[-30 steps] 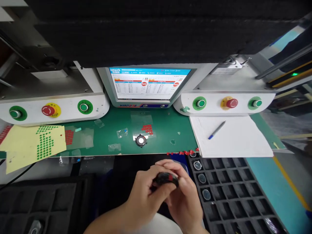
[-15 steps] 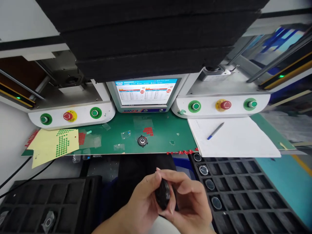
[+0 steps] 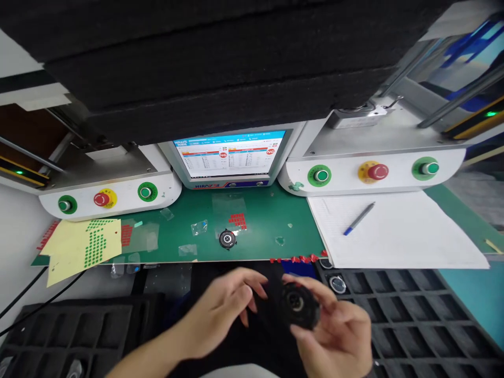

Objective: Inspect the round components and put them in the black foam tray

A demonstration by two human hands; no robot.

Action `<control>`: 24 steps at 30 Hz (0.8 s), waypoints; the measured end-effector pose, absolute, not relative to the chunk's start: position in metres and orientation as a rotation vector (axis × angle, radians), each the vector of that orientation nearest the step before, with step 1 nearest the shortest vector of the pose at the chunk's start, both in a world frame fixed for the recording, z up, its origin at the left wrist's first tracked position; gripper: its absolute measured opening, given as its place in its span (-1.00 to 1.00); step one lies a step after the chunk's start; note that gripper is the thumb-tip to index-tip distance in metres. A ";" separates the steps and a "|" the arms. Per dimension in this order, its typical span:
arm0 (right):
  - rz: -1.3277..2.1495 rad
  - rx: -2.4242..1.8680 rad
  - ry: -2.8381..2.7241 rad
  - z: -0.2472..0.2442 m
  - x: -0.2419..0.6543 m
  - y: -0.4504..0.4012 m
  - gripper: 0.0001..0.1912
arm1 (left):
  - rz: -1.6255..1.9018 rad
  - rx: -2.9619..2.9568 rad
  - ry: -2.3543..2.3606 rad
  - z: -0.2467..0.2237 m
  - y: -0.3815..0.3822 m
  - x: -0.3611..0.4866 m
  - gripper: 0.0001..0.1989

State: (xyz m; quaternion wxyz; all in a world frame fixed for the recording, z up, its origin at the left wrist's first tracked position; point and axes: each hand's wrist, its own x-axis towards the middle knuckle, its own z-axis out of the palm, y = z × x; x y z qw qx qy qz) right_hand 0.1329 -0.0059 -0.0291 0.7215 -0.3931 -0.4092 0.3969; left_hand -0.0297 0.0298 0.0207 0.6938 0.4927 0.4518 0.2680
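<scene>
Head view, looking down over a green workbench (image 3: pixel 268 210). Right hand (image 3: pixel 338 331) grasps a round black part (image 3: pixel 300 305) by its rim between thumb and fingertips, its face with a lighter central ring turned up toward the eyes, a hold that leaves the face open to inspection. Left hand (image 3: pixel 220 310) sits just beside the part with fingers loosely curled and spread; it holds nothing, and whether its fingertips touch the part cannot be told. The part is thus off the bench, held in the air in front of the body, below the bench's near edge.

On the bench lies a second, smaller round part (image 3: pixel 227 239), flat and well apart from the hands, with red stickers (image 3: pixel 238 220) just behind it. A yellow sheet of green dots (image 3: pixel 84 244) lies at the left. White paper (image 3: pixel 394 231) with a blue pen (image 3: pixel 359 218) on it lies at the right. A screen (image 3: pixel 230 153) stands at the back between two white consoles with green and red buttons (image 3: pixel 378 171). Black compartment trays flank the person: the right tray (image 3: pixel 413 315) holds round pieces in its nearest cells, within easy reach of the right hand.
</scene>
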 end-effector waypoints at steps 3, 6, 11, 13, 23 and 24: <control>0.849 -0.973 -0.797 -0.038 0.143 0.007 -0.64 | 0.378 1.918 1.365 0.018 0.071 -0.059 -0.76; 0.904 -1.017 -0.806 -0.048 0.150 0.013 -0.66 | -0.019 2.395 1.356 0.005 0.105 -0.075 -0.60; 0.940 -1.031 -0.810 -0.055 0.154 0.012 -0.67 | -0.387 2.566 1.260 -0.011 0.129 -0.071 -0.47; 0.953 -1.037 -0.813 -0.057 0.156 0.011 -0.67 | -0.429 2.588 1.218 -0.012 0.132 -0.067 -0.51; 0.922 -1.061 -0.787 -0.060 0.159 0.009 -0.67 | -0.452 2.574 1.131 -0.011 0.139 -0.060 -0.66; 0.925 -1.056 -0.786 -0.059 0.158 0.008 -0.67 | -0.434 2.582 1.124 -0.013 0.137 -0.061 -0.66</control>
